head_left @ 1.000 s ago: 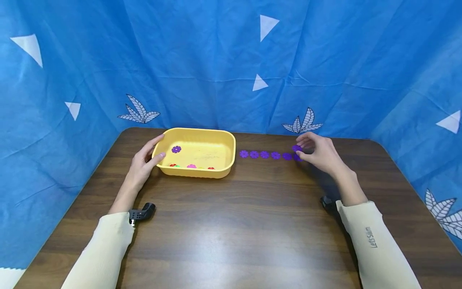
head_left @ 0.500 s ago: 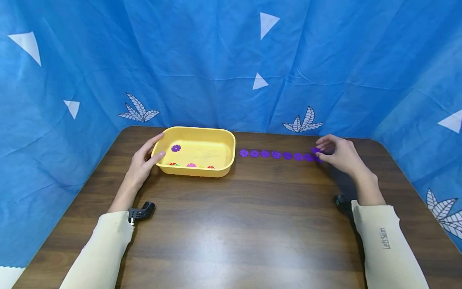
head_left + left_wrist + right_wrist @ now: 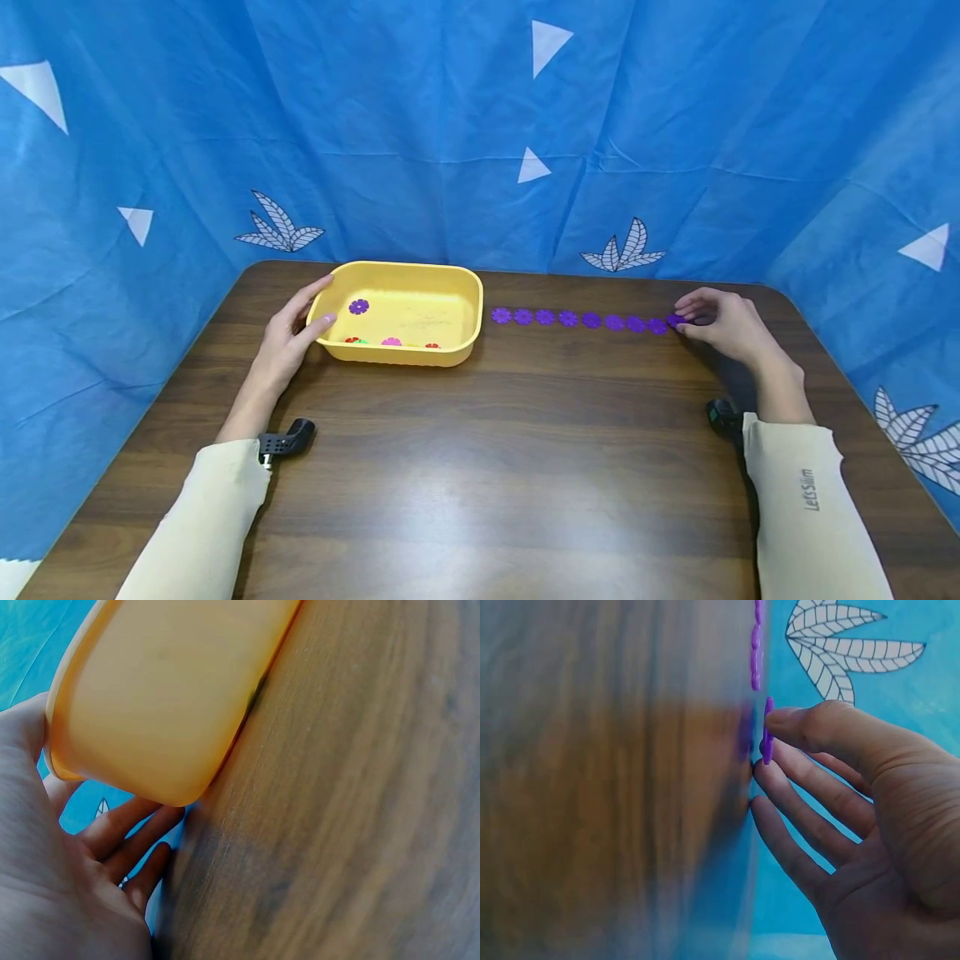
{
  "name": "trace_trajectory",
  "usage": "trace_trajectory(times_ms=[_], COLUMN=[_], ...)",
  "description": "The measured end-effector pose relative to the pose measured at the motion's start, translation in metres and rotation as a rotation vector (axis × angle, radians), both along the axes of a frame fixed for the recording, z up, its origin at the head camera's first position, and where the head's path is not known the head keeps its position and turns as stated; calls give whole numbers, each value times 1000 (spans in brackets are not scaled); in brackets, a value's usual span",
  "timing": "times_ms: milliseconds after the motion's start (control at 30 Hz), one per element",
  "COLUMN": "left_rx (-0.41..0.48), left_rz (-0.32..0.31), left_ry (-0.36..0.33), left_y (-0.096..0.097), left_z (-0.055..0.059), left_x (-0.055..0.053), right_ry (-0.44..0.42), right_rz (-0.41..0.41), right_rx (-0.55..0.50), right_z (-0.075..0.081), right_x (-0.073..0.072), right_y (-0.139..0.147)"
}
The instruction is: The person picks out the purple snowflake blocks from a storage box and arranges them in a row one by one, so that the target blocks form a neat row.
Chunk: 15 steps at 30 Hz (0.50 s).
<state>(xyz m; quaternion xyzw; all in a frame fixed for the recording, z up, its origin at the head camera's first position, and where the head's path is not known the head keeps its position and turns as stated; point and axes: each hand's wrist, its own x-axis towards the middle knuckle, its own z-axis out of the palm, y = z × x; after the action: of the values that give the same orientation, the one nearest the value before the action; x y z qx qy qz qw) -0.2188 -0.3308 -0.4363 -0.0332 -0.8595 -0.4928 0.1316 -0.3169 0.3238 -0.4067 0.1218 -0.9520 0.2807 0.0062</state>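
Note:
My left hand point(image 3: 281, 346) grips the left end of a yellow plastic tub point(image 3: 397, 356), thumb over the rim and fingers along the outside; the left wrist view shows the tub's outer wall point(image 3: 165, 705) up close. At the right end of a row of purple flower-shaped discs point(image 3: 568, 318), my right hand point(image 3: 737, 329) pinches another purple disc point(image 3: 676, 321). Seen from the right wrist, that disc point(image 3: 768, 731) is edge-on under the thumb, a little above the table. A lone purple disc point(image 3: 359, 307) lies inside the tub.
Red, green and pink discs point(image 3: 392, 342) show partly behind the tub's near wall. The brown wooden table point(image 3: 480, 450) extends in front of the row. A blue curtain point(image 3: 420, 125) stands behind and along the sides.
My right hand has moved rightward along the row, and more purple discs now lie in it. The left hand stays on the tub. The head view has shifted slightly.

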Motion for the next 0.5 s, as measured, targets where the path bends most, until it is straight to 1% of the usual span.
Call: trace_trajectory(times_ms=[100, 267, 500], left_rx=[0, 5, -2], left_rz=[-5, -14, -11], left_ry=[10, 29, 24], left_y=[0, 0, 0], left_z=[0, 0, 1], left_x=[0, -1, 0], right_ry=[-19, -22, -28], right_rz=[-1, 15, 53], right_rx=[-1, 6, 16], right_z=[-1, -2, 1], right_x=[0, 0, 0], right_y=[2, 4, 6])
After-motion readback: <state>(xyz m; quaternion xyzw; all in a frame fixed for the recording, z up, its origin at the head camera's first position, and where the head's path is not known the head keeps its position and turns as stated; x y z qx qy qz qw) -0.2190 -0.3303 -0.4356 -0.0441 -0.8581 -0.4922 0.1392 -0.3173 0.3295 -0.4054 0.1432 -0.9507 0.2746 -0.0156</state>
